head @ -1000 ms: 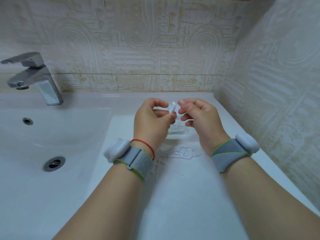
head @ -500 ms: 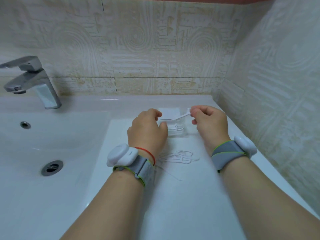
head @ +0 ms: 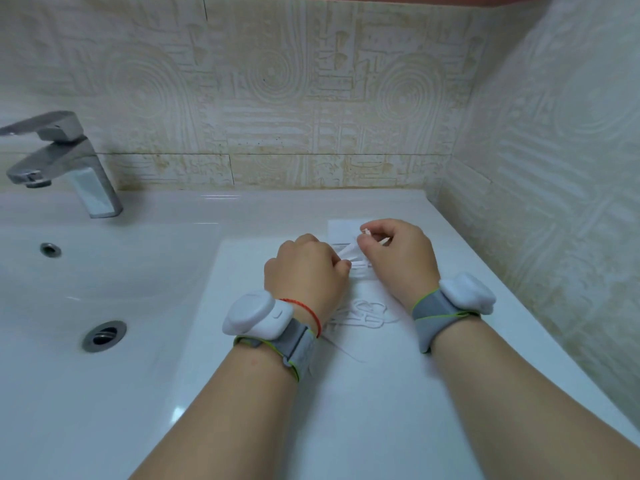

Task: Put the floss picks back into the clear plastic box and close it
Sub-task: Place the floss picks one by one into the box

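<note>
The clear plastic box [head: 360, 271] lies open on the white counter between my hands, its lid [head: 341, 229] folded back toward the wall. My right hand [head: 398, 254] pinches a white floss pick [head: 349, 251] and holds it slanted down into the box. My left hand [head: 306, 271] curls against the box's left side and hides that side. A pile of several white floss picks [head: 363, 313] lies loose on the counter just in front of the box, between my wrists.
The sink basin [head: 86, 289] with its drain [head: 104, 336] lies to the left, the metal faucet [head: 65, 161] at the back left. Tiled walls close the back and the right side. The counter's right edge [head: 519, 306] runs along the wall.
Both hands have come down from mid-air to the box. The floss pick in my right hand has tilted from upright to slanting into the box, and my left hand has settled against the box.
</note>
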`<action>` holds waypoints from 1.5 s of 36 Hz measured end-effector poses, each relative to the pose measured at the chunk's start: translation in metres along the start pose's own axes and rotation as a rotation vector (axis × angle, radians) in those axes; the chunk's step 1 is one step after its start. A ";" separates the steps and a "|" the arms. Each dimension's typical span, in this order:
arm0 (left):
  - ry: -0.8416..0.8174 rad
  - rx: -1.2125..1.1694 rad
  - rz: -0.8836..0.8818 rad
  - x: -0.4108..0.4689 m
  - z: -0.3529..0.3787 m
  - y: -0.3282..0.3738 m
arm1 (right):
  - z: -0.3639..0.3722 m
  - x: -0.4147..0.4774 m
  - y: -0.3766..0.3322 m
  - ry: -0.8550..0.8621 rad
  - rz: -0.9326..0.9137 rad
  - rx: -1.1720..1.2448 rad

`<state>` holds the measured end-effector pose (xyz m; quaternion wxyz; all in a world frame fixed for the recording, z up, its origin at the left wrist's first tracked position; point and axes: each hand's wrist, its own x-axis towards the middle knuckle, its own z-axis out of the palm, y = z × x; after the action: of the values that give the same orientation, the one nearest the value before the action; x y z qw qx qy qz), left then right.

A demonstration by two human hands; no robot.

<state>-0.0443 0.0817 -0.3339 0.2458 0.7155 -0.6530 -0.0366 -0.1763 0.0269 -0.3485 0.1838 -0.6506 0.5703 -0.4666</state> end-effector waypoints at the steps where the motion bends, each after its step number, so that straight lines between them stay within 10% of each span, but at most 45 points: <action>1: 0.002 -0.007 0.000 0.000 0.000 0.000 | -0.001 0.001 0.002 -0.008 -0.003 -0.063; 54: -0.035 -0.064 -0.064 0.002 0.004 -0.003 | -0.009 0.002 0.006 -0.037 0.036 -0.160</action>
<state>-0.0427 0.0790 -0.3384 0.2559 0.7269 -0.6325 -0.0777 -0.1877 0.0259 -0.3475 0.1502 -0.6614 0.6137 -0.4042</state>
